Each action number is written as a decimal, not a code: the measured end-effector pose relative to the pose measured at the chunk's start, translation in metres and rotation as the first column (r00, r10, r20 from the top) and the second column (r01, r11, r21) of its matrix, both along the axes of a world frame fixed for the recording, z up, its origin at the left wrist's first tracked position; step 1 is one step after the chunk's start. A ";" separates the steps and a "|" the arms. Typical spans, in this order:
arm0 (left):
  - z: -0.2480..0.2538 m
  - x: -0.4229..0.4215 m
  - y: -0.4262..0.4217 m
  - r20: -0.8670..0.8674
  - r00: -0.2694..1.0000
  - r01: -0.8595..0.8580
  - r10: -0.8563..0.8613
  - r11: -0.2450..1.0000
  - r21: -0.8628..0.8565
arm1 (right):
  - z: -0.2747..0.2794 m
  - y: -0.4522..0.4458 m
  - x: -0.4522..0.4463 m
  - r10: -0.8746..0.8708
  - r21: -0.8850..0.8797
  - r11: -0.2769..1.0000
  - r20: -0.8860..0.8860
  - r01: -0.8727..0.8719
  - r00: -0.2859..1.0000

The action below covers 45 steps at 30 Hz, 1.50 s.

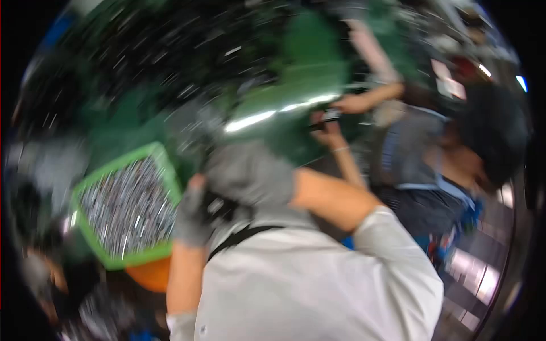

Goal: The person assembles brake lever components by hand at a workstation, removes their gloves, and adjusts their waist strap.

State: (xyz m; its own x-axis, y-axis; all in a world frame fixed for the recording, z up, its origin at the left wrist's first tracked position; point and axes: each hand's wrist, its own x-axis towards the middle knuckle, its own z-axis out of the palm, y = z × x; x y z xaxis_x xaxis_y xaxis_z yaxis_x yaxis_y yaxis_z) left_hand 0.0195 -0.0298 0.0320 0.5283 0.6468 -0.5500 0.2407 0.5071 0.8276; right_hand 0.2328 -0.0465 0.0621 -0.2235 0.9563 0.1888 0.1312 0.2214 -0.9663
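Motion blur smears the whole view. My left hand (192,219), in a grey glove with a bare fingertip showing, is held up close in front of my body. My right hand (250,175), also grey-gloved, reaches across from the right just beside it, its fingers smeared. Between the two lies a small dark object (219,207) with light spots, too blurred to name; my left fingers seem closed around its edge. Left of my hands is a green-rimmed basket (173,170) full of many small, shiny, metallic-looking pieces (128,207).
Something orange (151,275) sits under the basket. Ahead is a green work surface (313,51) strewn with dark, glinting pieces (153,51). At the right a co-worker (421,153) leans in, both hands on a small dark item (330,115). Another person's arm (369,48) reaches in beyond.
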 end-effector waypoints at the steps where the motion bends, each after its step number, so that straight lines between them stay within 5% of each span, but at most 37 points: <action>1: 0.020 0.020 0.006 0.222 0.924 -0.151 0.312 0.830 -0.536 | 0.000 -0.004 -0.003 -0.213 0.312 0.950 0.561 0.034 0.800; 3: -0.002 0.012 0.012 0.498 0.843 0.158 0.205 0.791 -0.592 | 0.019 -0.004 0.008 -0.214 0.389 0.915 0.698 -0.110 0.683; 5: -0.005 0.017 0.000 0.147 0.934 -0.202 0.326 0.822 -0.533 | 0.012 -0.004 0.015 -0.197 0.355 0.933 0.645 -0.061 0.739; 7: 0.004 0.022 0.002 0.135 0.948 -0.173 0.287 0.826 -0.536 | 0.006 -0.008 0.018 -0.122 0.257 0.966 0.577 -0.038 0.807; 9: 0.001 0.020 0.004 0.088 0.979 -0.105 0.182 0.830 -0.547 | 0.008 -0.010 0.026 -0.222 0.348 0.937 0.544 0.023 0.809; 10: 0.000 0.017 0.011 0.260 0.965 0.140 -0.020 0.881 -0.452 | 0.012 -0.011 0.032 -0.308 0.433 0.899 0.510 0.069 0.803; 12: 0.009 0.022 0.001 0.038 0.997 -0.050 0.072 0.906 -0.420 | 0.019 -0.016 0.045 -0.269 0.368 0.929 0.586 0.045 0.764; 14: 0.021 0.029 -0.002 0.061 0.992 -0.077 0.109 0.918 -0.390 | 0.016 -0.015 0.051 -0.465 0.587 0.807 0.566 0.064 0.680; 16: 0.026 0.023 0.000 0.146 0.989 0.090 -0.026 0.889 -0.449 | 0.012 -0.020 0.052 -0.447 0.574 0.816 0.561 0.062 0.697; 18: 0.021 0.016 -0.001 0.129 0.988 0.134 -0.084 0.879 -0.458 | 0.017 -0.029 0.052 -0.150 0.337 0.929 0.724 -0.155 0.673; 22: 0.021 0.014 -0.002 0.142 0.970 0.239 -0.195 0.863 -0.445 | 0.007 -0.038 0.037 0.022 0.118 0.979 0.751 -0.166 0.660; 23: 0.022 0.014 0.001 0.149 0.950 0.313 -0.276 0.869 -0.383 | 0.000 -0.043 0.033 -0.099 0.233 0.965 0.744 -0.118 0.661; 26: 0.024 0.006 0.015 0.010 0.885 0.454 -0.466 0.855 -0.250 | 0.020 -0.058 0.034 -0.085 0.197 0.968 0.839 -0.155 0.537; 30: 0.046 0.007 0.011 -0.123 0.848 0.514 -0.515 0.857 -0.040 | 0.014 -0.070 0.024 -0.028 0.133 0.975 0.869 -0.178 0.494; 37: 0.040 -0.006 -0.003 0.033 0.922 0.388 -0.387 0.920 -0.049 | 0.024 -0.077 0.013 -0.052 0.165 0.976 0.812 -0.143 0.581; 45: 0.017 -0.018 -0.008 0.001 0.956 0.291 -0.293 0.946 -0.142 | 0.030 -0.085 -0.005 -0.063 0.156 0.975 0.876 -0.157 0.479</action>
State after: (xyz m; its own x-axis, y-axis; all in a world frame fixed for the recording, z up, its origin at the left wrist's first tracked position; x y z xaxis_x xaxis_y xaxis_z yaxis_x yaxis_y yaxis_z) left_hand 0.0018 -0.0376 0.0495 0.6708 0.3824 -0.6355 0.4109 0.5217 0.7477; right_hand 0.2281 -0.1315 0.0924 -0.4197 0.9068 0.0400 0.8630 0.4123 -0.2921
